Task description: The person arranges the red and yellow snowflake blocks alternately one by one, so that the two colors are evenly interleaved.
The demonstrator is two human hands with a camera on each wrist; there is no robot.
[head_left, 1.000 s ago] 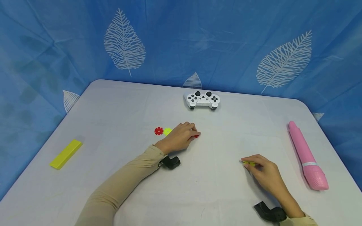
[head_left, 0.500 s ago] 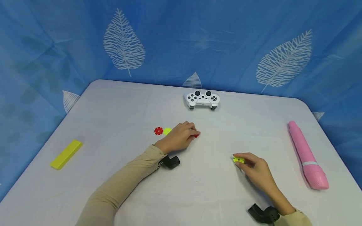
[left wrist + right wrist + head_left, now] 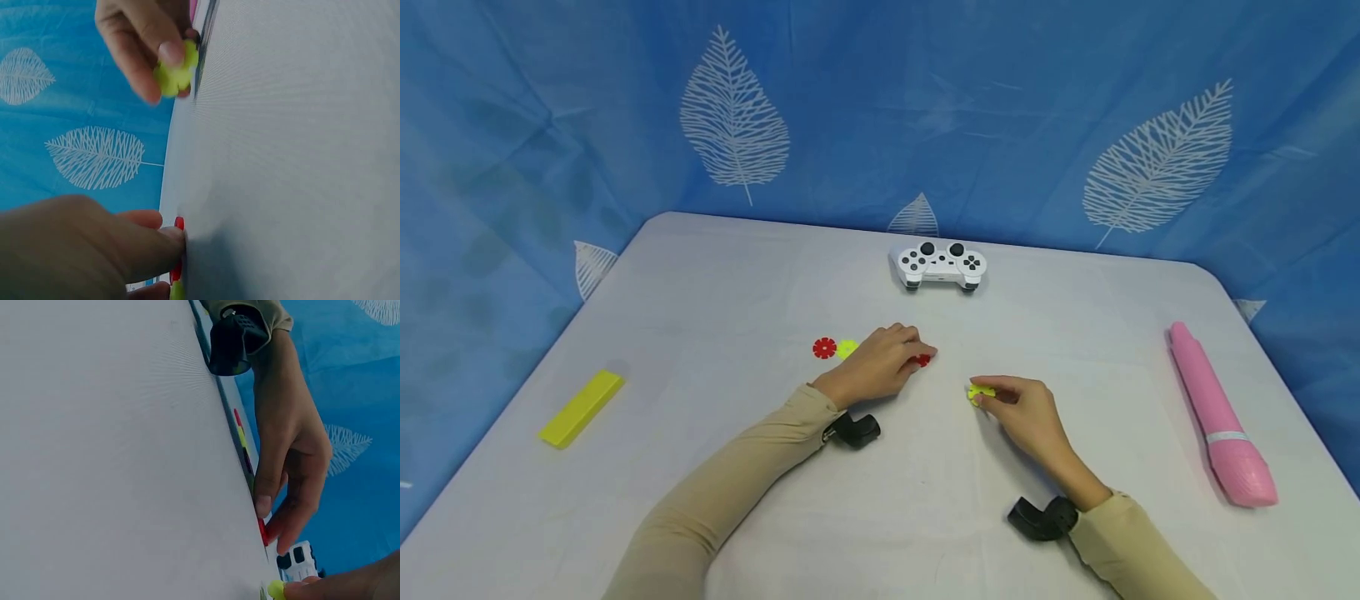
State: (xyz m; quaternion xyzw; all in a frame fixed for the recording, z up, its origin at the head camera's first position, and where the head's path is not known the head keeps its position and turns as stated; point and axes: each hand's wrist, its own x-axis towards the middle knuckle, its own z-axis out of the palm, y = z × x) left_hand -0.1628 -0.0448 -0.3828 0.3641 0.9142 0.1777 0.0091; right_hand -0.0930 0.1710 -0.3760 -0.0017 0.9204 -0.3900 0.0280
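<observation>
My left hand (image 3: 878, 365) pinches a red notched plastic disc (image 3: 922, 360) near the table's middle, its thumb on the near side and its fingers on the far side. In the left wrist view a bit of yellow-green shows just below that red disc (image 3: 179, 223). To its right, my right hand (image 3: 1026, 417) pinches a yellow notched disc (image 3: 976, 391) between thumb and fingers, apart from the left hand. Left of the left hand, a second red disc (image 3: 824, 347) lies flat beside another yellow disc (image 3: 847, 348). The left hand hides whatever lies between these and the held red disc.
A white game controller (image 3: 942, 266) lies behind the hands. At the right lies a folded pink umbrella-like bundle (image 3: 1217, 412) with a pale band. A yellow flat bar (image 3: 582, 408) lies at the left. Blue leaf-print cloth (image 3: 925, 108) hangs behind the white table.
My right hand has moved left and away from me with the yellow disc, coming closer to the left hand. The left hand has stayed in place on the red disc.
</observation>
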